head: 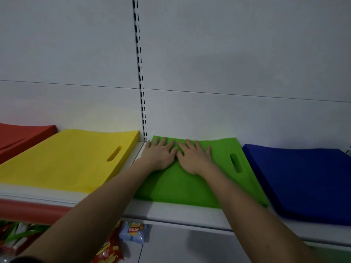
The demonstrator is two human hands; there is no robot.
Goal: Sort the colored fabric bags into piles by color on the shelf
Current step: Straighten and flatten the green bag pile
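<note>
- Both hands are laid flat, side by side and touching at the thumbs, on the far half of the green pile (pixel 182 185): left hand (pixel 160 155) and right hand (pixel 195 158), fingers straight and spread, nothing gripped.
- Below the shelf edge (pixel 171 213), snack packets (pixel 133 232) can be seen, kinda blurry.
- The green pile is bright, flat, matte fabric with an oval handle slot (pixel 236 162) cut near its right edge; its long axis is run front to back, slot end pointed right.
- Just left, a yellow pile (pixel 66 158) is lined up similarly, its slot on the right too.
- A blue pile (pixel 303 179) is set just right of the green.
- A red pile (pixel 20 137) is tucked far left against the back panel (pixel 228 73).
</note>
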